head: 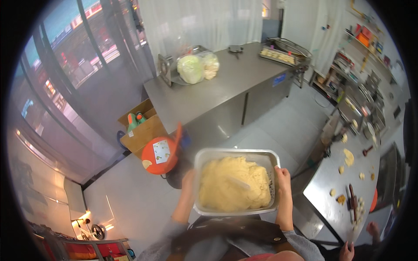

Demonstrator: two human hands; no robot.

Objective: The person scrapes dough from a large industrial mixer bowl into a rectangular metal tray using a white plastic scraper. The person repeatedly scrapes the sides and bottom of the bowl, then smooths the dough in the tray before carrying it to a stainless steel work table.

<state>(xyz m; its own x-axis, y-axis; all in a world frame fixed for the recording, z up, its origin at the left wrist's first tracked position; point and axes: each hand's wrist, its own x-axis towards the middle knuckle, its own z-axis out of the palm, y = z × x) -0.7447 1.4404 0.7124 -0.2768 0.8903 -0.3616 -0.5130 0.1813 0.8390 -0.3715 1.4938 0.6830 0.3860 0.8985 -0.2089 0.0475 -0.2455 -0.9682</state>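
Note:
A rectangular metal pan (pixel 235 212) is held level before my waist. In it lies a large mass of yellow dough (pixel 225 182), with a pale patch near its middle that I cannot make out. My left hand (pixel 188 182) grips the pan's left side, its fingers partly hidden by the wall. On the other side my right hand (pixel 283 178) has hold of the right rim. Small dark specks show on the pan's inner right wall, beside the dough.
Ahead stands a steel counter (pixel 225 84) bearing bagged cabbage (pixel 191 69) and a tray of dough pieces (pixel 278 56). An orange lidded bucket (pixel 148 168) and a cardboard box (pixel 143 137) are at left. At right, a steel worktable (pixel 321 182) holds a rolling pin (pixel 352 202); another person's hands (pixel 346 251) are beside it.

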